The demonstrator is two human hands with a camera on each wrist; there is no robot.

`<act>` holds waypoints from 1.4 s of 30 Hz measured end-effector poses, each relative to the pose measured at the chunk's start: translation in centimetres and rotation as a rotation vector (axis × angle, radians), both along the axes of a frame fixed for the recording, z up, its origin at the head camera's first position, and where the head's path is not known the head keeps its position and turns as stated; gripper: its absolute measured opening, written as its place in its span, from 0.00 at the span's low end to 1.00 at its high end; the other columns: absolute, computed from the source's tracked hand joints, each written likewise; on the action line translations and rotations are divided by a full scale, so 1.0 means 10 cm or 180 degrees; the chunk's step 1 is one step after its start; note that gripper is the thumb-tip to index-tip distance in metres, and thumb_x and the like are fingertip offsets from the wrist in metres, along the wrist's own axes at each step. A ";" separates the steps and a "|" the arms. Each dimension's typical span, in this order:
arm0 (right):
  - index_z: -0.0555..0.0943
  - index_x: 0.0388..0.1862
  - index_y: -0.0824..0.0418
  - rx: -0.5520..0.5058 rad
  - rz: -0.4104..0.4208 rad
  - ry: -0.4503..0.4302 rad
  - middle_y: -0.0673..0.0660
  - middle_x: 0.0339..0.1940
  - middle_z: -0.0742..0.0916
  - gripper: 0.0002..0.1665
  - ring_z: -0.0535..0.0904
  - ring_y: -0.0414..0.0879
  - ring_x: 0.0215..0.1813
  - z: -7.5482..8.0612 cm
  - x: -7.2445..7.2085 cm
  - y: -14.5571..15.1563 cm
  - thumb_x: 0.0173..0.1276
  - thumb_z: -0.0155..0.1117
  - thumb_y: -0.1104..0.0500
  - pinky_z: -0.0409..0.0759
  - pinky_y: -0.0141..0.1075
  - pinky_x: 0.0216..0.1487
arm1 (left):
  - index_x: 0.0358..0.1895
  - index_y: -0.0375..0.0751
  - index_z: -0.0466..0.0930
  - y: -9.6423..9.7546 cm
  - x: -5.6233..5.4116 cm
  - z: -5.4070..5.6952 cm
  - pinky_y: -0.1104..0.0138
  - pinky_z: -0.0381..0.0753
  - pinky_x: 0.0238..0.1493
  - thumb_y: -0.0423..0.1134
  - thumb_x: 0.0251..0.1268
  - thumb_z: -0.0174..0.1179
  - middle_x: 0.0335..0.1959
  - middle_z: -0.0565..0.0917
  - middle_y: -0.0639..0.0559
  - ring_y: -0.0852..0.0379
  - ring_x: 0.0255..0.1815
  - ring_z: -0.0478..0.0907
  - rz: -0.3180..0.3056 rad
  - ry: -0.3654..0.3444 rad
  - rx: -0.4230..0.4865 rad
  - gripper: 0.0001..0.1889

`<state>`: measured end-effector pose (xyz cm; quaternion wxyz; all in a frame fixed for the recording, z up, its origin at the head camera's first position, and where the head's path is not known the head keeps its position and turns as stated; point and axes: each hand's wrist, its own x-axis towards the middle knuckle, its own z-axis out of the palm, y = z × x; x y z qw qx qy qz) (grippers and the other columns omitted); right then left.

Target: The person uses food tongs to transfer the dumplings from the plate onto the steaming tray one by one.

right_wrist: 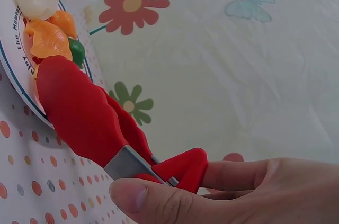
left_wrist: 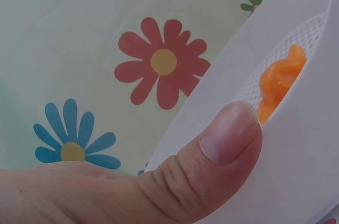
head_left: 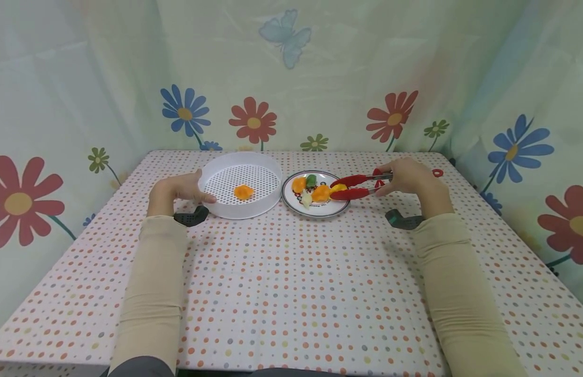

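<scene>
My left hand (head_left: pixel 185 188) holds the side of a round white sieve (head_left: pixel 244 212), its thumb against the outer wall in the left wrist view. One orange dumpling-like piece (head_left: pixel 244 192) lies on the perforated bottom. Right of the sieve is a white plate (head_left: pixel 315 211) with a dark-lined rim. It bears orange pieces (head_left: pixel 298 184), a green piece (head_left: pixel 311 180), a pale piece (head_left: pixel 306 199) and a yellow piece (head_left: pixel 339 187). My right hand (head_left: pixel 406 175) grips red-tipped tongs (head_left: pixel 350 193). Their tips lie around the yellow piece at the plate's right; the head of the tongs partly hides it in the right wrist view.
A dotted cloth covers the table (head_left: pixel 282 293). Behind it and at both sides hangs a flowered curtain (head_left: pixel 329 73). The sieve and plate stand close side by side near the far edge. A small red loop (head_left: pixel 437 173) shows beyond my right hand.
</scene>
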<state>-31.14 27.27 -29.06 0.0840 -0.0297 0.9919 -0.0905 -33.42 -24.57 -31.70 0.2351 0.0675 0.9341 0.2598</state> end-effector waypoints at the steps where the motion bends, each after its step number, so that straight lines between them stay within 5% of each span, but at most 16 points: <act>1: 0.68 0.69 0.59 -0.0009 0.0009 0.0005 0.73 0.64 0.70 0.50 0.60 0.69 0.64 0.00 -0.01 -0.01 0.49 0.77 0.45 0.69 0.67 0.54 | 0.75 0.36 0.30 -0.01 0.01 0.00 0.36 0.40 0.71 0.54 0.55 0.66 0.77 0.31 0.35 0.33 0.76 0.33 0.0009 0.0002 0.0002 0.59; 15: 0.70 0.67 0.59 0.0165 0.0096 0.0122 0.73 0.63 0.72 0.51 0.63 0.70 0.61 0.01 -0.06 -0.02 0.47 0.76 0.40 0.69 0.67 0.53 | 0.74 0.33 0.26 -0.08 0.04 -0.03 0.40 0.41 0.73 0.57 0.57 0.64 0.77 0.33 0.35 0.34 0.77 0.33 0.0110 0.0059 -0.0239 0.60; 33: 0.68 0.68 0.61 0.0229 -0.0003 0.0325 0.74 0.55 0.75 0.58 0.66 0.69 0.54 0.20 0.09 0.11 0.44 0.72 0.31 0.67 0.69 0.49 | 0.74 0.35 0.25 0.16 0.03 0.01 0.42 0.39 0.74 0.56 0.56 0.65 0.77 0.32 0.37 0.37 0.77 0.31 0.0141 -0.0048 -0.0106 0.61; 38: 0.69 0.68 0.59 0.0179 0.0075 0.0662 0.70 0.51 0.82 0.56 0.74 0.64 0.49 0.34 0.19 -0.17 0.45 0.71 0.31 0.79 0.52 0.38 | 0.75 0.34 0.27 0.20 0.01 0.02 0.43 0.38 0.75 0.54 0.57 0.65 0.77 0.33 0.37 0.38 0.78 0.31 0.0071 0.0002 -0.0106 0.60; 42: 0.72 0.67 0.55 0.0315 0.0430 0.0845 0.65 0.51 0.85 0.49 0.77 0.58 0.46 0.51 0.22 -0.74 0.49 0.70 0.32 0.77 0.41 0.31 | 0.75 0.35 0.28 0.22 -0.03 0.03 0.43 0.38 0.75 0.54 0.55 0.66 0.78 0.33 0.38 0.39 0.78 0.31 0.0061 0.0034 -0.0099 0.60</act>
